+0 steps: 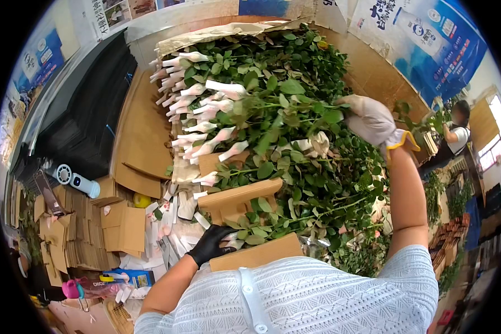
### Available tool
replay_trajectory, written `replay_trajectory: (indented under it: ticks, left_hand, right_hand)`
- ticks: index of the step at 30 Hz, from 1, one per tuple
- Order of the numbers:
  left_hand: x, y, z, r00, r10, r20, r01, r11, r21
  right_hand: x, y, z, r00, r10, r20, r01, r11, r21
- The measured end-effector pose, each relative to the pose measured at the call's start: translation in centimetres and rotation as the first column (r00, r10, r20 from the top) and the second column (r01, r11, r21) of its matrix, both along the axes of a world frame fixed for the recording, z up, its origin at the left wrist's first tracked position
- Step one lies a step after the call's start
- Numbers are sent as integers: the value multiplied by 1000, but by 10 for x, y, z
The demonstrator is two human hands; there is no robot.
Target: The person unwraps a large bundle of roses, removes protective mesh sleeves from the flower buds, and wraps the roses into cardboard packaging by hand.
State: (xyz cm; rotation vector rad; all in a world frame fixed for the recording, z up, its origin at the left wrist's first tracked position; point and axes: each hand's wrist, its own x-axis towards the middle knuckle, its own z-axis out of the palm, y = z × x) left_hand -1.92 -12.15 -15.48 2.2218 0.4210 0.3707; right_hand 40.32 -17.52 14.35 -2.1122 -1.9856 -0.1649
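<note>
One phone (48, 193) stands tilted at the far left, just beside one pale blue fan (86, 185), with a stack of black sheets (80, 106) behind them and many folded cardboard pieces (83, 234) below. Near the lower edge lie one pink-capped bottle (94, 288) and one blue box (139, 277). Next comes the left hand (209, 245), in a black glove, its fingers curled around at least two wrapped heads (232, 242) between two cardboard strips, the upper (242, 196) tilted and the lower (259, 253) against the person's front. Above, across the middle, lies a thick heap of cut flowers (206, 146); their heads point left, their leafy stems run right, and their long axes lie mostly crosswise, a few slanting. The heads look narrow and pale pink beneath white netted sleeves; more than fifteen show, though overlap prevents an exact count. The leaves are dark green, some paler and slightly blurred. At the heap's right side is the right hand (368, 118), in a whitish glove with a yellow-edged cuff, its fingers bent closed on a leafy stem (312, 106) that extends leftward above the heap. One other person (456, 136) stands farther right, well apart from the heap.
</note>
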Motion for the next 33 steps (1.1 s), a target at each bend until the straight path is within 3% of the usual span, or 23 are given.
replay_trajectory:
  ticks: [3,5,7,9,10,11,12,13,14,15,16,17,19,20,21,24,27,28,31,33]
  left_hand:
    - [-1,4,-6,999,-52,16,51,997,63]
    - [1,4,-5,998,-62,22,61,997,40]
    - [-1,3,-7,999,-36,26,34,996,80]
    - [0,3,-8,999,-37,18,35,996,84]
    - [-2,1,-15,999,-33,40,31,999,42]
    - [-5,5,-22,998,-27,63,27,1000,11]
    - [-6,1,-33,994,49,102,-31,985,-170]
    - [-5,6,-25,996,-16,83,9,997,78]
    - [-6,5,-17,996,8,89,-12,999,37]
    - [-4,3,-15,994,36,99,-36,999,-7]
    - [-7,0,-26,991,90,100,-92,996,18]
    - [-4,1,-28,988,102,113,-103,995,5]
    - [-4,-6,-15,987,158,20,-152,975,-163]
    - [-5,-5,-2,992,127,8,-127,990,65]
    - [-6,-6,-2,992,124,-27,-123,992,37]
    - [-6,2,-11,1000,11,19,-13,993,115]
    - [-2,1,5,998,13,60,-12,1000,-16]
    - [-1,1,5,998,19,60,-18,1000,-18]
    - [0,-2,5,997,83,-2,-83,996,-29]
    - [-5,3,-9,1000,10,9,-11,997,72]
  right_hand:
    - [-4,4,2,970,58,235,-90,988,129]
    - [1,22,7,924,-32,380,-56,974,219]
    - [-8,48,21,929,-9,370,-98,958,269]
    - [18,105,-7,913,-68,403,-52,959,279]
    - [20,116,-38,811,-274,517,-73,829,554]
    - [5,120,-46,859,-281,428,83,902,425]
    - [-9,124,-53,883,-326,339,243,934,263]
    - [-24,128,-60,877,-393,276,383,919,94]
    - [-29,125,-86,933,-344,101,328,933,147]
    - [-42,110,-98,946,-267,182,263,964,46]
    - [-45,94,-112,993,-102,53,98,993,72]
    - [-34,90,-136,995,64,83,-76,986,151]
    - [-26,91,-146,973,-60,222,98,981,-167]
    - [-19,91,-143,991,-20,129,49,973,-224]
    - [-23,84,-132,993,9,121,5,993,-115]
    - [-45,50,-73,980,91,177,-92,996,-3]
    - [-74,1,-35,975,184,125,-200,972,126]
    - [-75,-7,-34,964,191,187,-213,972,103]
    - [-84,-17,-20,954,162,253,-185,980,69]
    - [-43,-7,-40,979,65,192,-93,986,140]
